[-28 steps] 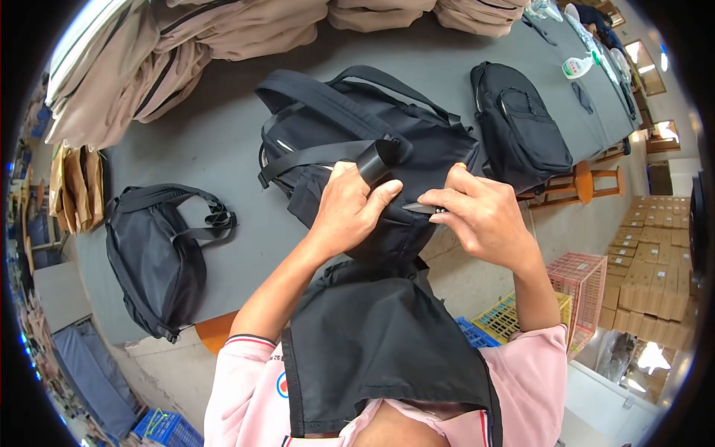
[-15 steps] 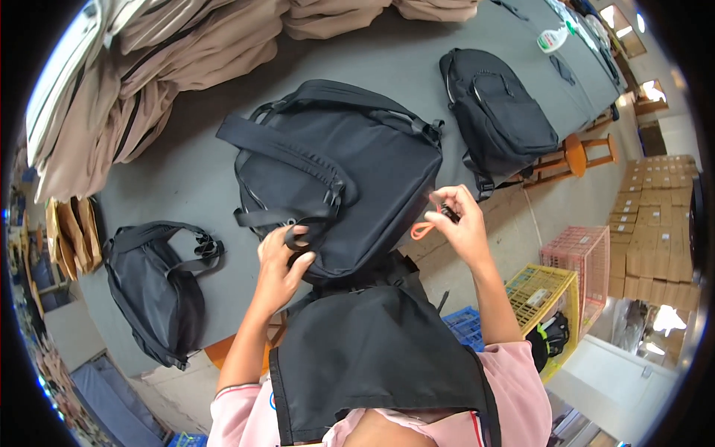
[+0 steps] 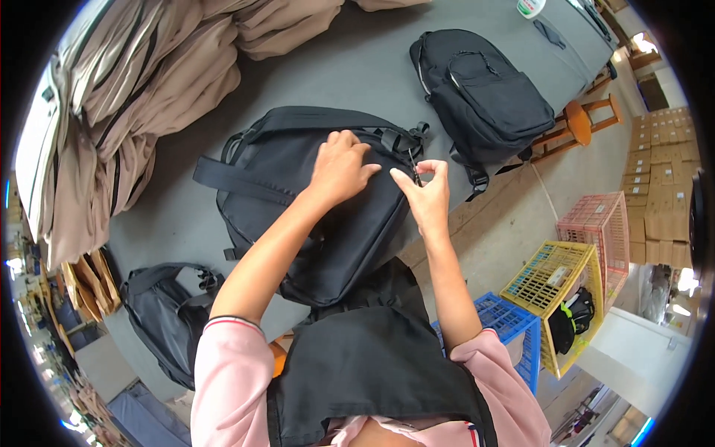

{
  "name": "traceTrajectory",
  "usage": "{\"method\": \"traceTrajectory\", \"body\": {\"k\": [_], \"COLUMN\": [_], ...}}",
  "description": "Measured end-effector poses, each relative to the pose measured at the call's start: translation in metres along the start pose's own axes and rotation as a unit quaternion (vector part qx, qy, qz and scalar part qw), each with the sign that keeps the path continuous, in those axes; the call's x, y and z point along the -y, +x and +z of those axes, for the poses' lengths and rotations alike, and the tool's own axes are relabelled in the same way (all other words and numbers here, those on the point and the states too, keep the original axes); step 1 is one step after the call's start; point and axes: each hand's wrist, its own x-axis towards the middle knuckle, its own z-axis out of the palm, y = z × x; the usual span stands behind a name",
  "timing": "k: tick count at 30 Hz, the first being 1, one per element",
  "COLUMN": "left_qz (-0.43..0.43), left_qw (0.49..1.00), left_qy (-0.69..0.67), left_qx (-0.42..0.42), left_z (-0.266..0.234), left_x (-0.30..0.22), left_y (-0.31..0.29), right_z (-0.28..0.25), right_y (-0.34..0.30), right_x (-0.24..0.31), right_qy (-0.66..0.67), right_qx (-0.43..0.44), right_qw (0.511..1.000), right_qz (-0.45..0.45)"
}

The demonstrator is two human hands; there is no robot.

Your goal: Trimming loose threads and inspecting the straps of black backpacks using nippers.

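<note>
A black backpack (image 3: 357, 238) lies on the grey table in front of me, its shoulder straps on the upper side. My left hand (image 3: 340, 167) reaches across it and rests near the upper strap (image 3: 320, 118). Its fingers are bent, the thumb stands apart, and I see nothing held. At the bag's right edge, my right hand (image 3: 427, 195) pinches small dark thread snips (image 3: 415, 165), the thin blades pointing up toward the strap's buckle end (image 3: 402, 140). Much of the snips is hidden by the fingers.
Another black backpack (image 3: 488, 93) lies at the far right of the table, and a third (image 3: 165, 320) at the near left. Beige bags (image 3: 156, 97) are piled at the far left. Beyond the right edge stand a wooden stool (image 3: 577, 123) and plastic crates (image 3: 551, 276).
My left hand has left the strap near the bag's lower side and moved up across the bag. My right hand has moved up and left with the snips toward the buckle. The view has shifted.
</note>
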Motion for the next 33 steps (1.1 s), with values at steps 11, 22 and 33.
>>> {"method": "traceTrajectory", "body": {"k": [11, 22, 33], "left_qz": [0.117, -0.118, -0.085], "left_qw": [0.968, 0.912, 0.776], "left_qy": [-0.211, -0.36, -0.624], "left_qx": [0.074, 0.16, -0.015], "left_z": [0.023, -0.038, -0.053], "left_x": [0.006, -0.006, -0.01], "left_y": [0.055, 0.023, -0.023], "right_z": [0.001, -0.009, -0.06], "right_y": [-0.008, -0.013, 0.01], "right_x": [-0.004, 0.026, 0.075], "right_qy": [0.193, 0.387, 0.017], "right_qx": [0.048, 0.239, 0.249], "right_qw": [0.951, 0.883, 0.939], "right_qz": [0.238, 0.116, -0.236]}}
